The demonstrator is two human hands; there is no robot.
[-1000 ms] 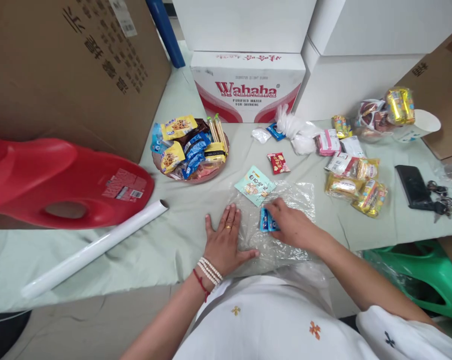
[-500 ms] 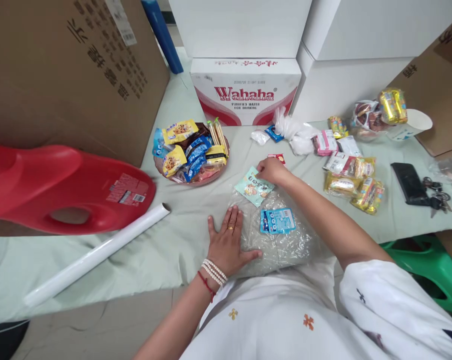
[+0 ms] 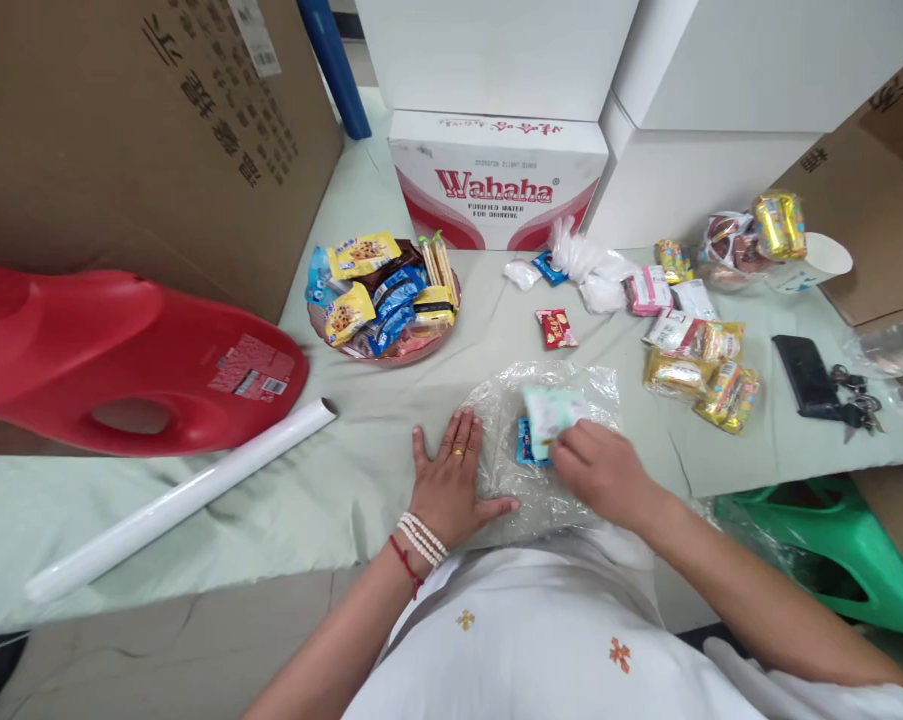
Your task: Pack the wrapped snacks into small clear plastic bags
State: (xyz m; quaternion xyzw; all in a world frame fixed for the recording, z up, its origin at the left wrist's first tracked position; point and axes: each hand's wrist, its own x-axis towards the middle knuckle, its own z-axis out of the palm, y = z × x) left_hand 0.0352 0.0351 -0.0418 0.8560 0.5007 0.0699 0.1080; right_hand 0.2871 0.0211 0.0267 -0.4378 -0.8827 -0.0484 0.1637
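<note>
My right hand (image 3: pixel 601 470) pinches a pale green snack packet (image 3: pixel 554 415), a little blurred, over the clear plastic sheet (image 3: pixel 496 385). Beneath that packet a blue packet (image 3: pixel 524 442) lies on the plastic, mostly covered. Flat on the plastic's left edge rests my left hand (image 3: pixel 451 480), fingers spread, holding nothing. Beyond the plastic, a small red packet (image 3: pixel 556 328) lies on the cloth-covered table. To its left sits a round dish (image 3: pixel 421 352) piled with yellow, blue and other wrapped snacks.
Wrapped snacks (image 3: pixel 680 372), a black phone (image 3: pixel 802 365) and keys (image 3: pixel 863 400) lie at right, with a paper cup (image 3: pixel 818 262) behind. A white tube (image 3: pixel 188 500) and red plastic stool (image 3: pixel 196 330) are at left. A Wahaha carton (image 3: pixel 500 190) stands at the back.
My right hand has drawn the pale green packet nearer and to the right, over the blue packet. The red packet is now in full view. My left hand stays flat.
</note>
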